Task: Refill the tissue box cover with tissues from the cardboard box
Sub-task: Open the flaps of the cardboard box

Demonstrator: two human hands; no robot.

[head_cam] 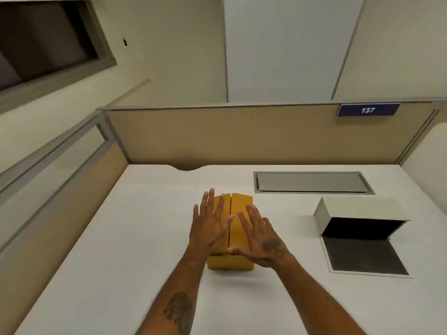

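While both hands lie flat on it, the small yellow-brown cardboard box (pixel 238 209) sits near the middle of the white desk top (pixel 121 238), its two top flaps folded down and meeting along a centre seam. Left hand (pixel 210 228): fingers spread and straight, palm down on the left flap, fingertips reaching toward the box's far edge. Right hand (pixel 262 240): also spread, palm down on the right flap, thumb stretched across the near end of the seam. Neither hand pinches or grips anything; both simply press on the flaps. Right of the box, well apart from it, the pale grey rectangular tissue box cover (pixel 358 209) lies tipped on its side, its dark open interior facing the viewer, a hinged panel with a dark inner face (pixel 362 255) lying flat on the desk in front of it. Beyond the box and to its right, a grey metal cable hatch (pixel 312 182) is set into the desk. Behind the box stands a tan partition (pixel 217 136) carrying a blue plate marked 137 (pixel 368 110). No tissues visible.
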